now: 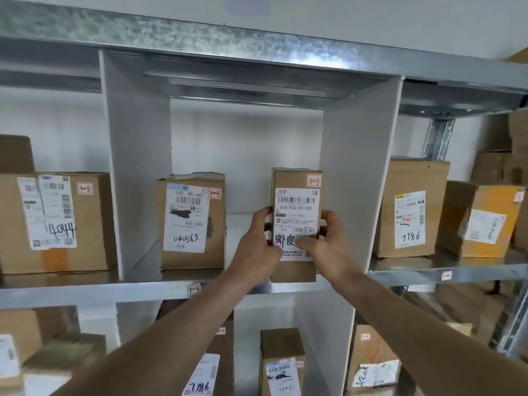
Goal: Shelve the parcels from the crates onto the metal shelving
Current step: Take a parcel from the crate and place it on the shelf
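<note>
A tall narrow cardboard parcel with a white shipping label and a red "1-3" sticker stands upright at the right of the middle bay of the metal shelf. My left hand grips its left edge, fingers curled round it. From the right, my right hand holds the other edge, thumb across the label. A second labelled parcel marked 040563 stands at the left of the same bay.
White divider panels wall the bay on both sides. The neighbouring bays hold a parcel marked 4044 on the left and a parcel marked 7786 on the right. More parcels sit on the shelf below.
</note>
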`<state>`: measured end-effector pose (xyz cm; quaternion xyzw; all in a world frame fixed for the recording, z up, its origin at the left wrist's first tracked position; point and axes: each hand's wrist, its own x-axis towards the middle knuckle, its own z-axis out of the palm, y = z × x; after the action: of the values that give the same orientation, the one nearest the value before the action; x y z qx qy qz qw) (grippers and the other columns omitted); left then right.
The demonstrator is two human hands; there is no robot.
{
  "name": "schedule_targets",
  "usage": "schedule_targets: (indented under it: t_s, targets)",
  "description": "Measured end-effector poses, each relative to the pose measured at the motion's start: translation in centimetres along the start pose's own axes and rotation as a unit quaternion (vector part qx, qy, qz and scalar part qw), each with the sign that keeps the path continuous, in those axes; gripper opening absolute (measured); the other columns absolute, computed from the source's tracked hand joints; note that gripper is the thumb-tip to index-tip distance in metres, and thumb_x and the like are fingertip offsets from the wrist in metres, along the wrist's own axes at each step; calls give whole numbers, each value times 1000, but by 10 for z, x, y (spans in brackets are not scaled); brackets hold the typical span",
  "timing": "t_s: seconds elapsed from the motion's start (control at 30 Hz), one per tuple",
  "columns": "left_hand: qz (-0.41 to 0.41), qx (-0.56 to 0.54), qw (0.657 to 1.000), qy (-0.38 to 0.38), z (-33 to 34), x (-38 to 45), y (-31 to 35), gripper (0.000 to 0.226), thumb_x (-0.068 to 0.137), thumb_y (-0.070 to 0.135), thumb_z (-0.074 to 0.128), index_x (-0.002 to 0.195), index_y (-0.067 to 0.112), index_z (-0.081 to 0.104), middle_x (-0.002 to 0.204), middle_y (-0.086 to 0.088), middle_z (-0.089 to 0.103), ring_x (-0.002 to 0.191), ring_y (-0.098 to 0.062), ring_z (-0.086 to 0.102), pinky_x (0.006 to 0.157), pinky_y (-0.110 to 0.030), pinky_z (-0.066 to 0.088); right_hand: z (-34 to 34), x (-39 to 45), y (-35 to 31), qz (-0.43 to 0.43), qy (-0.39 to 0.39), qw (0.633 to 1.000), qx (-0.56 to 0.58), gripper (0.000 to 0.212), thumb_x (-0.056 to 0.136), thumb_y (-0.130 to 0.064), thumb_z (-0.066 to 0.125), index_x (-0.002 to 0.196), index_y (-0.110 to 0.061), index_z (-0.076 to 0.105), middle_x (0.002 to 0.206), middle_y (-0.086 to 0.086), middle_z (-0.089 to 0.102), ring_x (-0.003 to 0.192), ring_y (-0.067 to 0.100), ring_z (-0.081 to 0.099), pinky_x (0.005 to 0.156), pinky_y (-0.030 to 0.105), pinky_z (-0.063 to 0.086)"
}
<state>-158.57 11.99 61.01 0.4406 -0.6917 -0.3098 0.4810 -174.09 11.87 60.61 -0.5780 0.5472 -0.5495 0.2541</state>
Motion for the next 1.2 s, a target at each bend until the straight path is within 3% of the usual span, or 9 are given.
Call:
schedule_targets:
  t_s: [0.17,0.4,0.6,0.67,0.73,0.8,0.87,1.03,1.2]
  targets:
    - [-17,22,1000,8,6,13,-2,81,90,-9,58,149,35,25,145,1,54,117,-16,63,79,-18,57,0,14,5,5,-9,1000,-11,59,63,-32,70,117,-32,46,111,-7,69,100,15,68,88,48,59]
    - [-11,16,1000,21,12,39,-16,78,89,-7,62,147,33,29,144,1,53,123,-17,58,96,-39,56,8,38,14,3,13,1000,-24,50,80,-10,74,117,-27,46,107,-8,67,99,12,66,91,47,57]
    - [6,-12,1000,22,18,50,-27,77,87,-10,61,145,33,33,139,4,56,113,-12,62,93,-39,58,12,48,16,8,26,1000,-6,55,62,-25,67,113,-29,47,103,-12,68,97,11,67,89,48,58]
    - [2,-13,1000,21,17,48,-28,78,87,-11,61,142,38,34,139,5,57,116,-12,61,94,-36,58,12,46,18,9,27,1000,1,56,63,-24,67,115,-29,47,104,-10,69,99,13,67,90,47,57]
    - [-3,2,1000,10,16,43,-24,80,87,-8,62,136,46,30,136,11,54,124,-10,56,91,-20,55,13,39,18,10,18,1000,1,65,64,-23,69,123,-32,43,112,-6,68,106,15,66,93,43,57]
    - [3,23,1000,0,16,34,-12,77,90,-2,64,132,49,24,136,15,47,132,-9,45,80,-5,45,13,30,17,0,3,1000,-9,79,70,-22,73,138,-33,35,128,-3,62,116,16,60,97,37,54]
    - [13,36,999,0,15,25,0,75,92,1,63,139,44,22,145,11,41,139,-11,38,81,-1,36,11,24,13,-12,9,1000,-13,91,80,-16,77,151,-32,23,144,2,51,125,18,52,105,39,46]
    - [-7,53,998,24,14,1,16,81,94,7,61,155,35,15,151,11,34,144,-11,31,95,-12,27,3,6,7,-51,22,998,-5,94,86,-15,76,156,-31,16,157,2,39,142,23,39,113,41,38]
    - [-28,77,994,67,17,-25,14,87,90,7,63,157,33,14,162,10,26,148,-15,26,116,-29,24,0,-20,10,-91,62,994,-11,92,81,-13,80,153,-27,24,148,0,44,139,22,41,111,45,44]
